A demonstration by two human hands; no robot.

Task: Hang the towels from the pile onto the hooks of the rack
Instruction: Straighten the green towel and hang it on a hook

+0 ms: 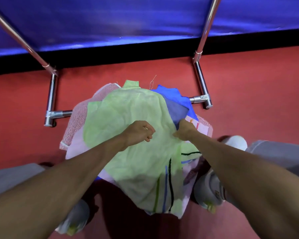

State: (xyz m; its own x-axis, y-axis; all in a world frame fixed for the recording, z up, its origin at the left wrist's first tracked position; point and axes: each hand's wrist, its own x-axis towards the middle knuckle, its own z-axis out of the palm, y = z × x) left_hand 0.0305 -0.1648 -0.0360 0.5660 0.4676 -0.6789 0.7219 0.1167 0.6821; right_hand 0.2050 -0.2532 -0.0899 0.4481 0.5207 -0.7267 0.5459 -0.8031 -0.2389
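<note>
A pile of towels lies on the red floor in front of me, with a light green towel (128, 118) spread on top. Under it show a pink textured towel (76, 118), a blue towel (173, 95) and a pale patterned one (202, 126). My left hand (140, 132) hovers over the green towel with fingers curled and nothing clearly in them. My right hand (184, 129) pinches the green towel's right edge beside the blue one. The chrome rack (201, 80) stands behind the pile; its hooks are out of view.
The rack's left leg (51, 97) and low crossbar (62, 113) frame the pile. A blue curtain (128, 19) with a black base strip hangs behind. My shoes (209, 190) and grey trouser legs (280, 154) stand at both sides of the pile.
</note>
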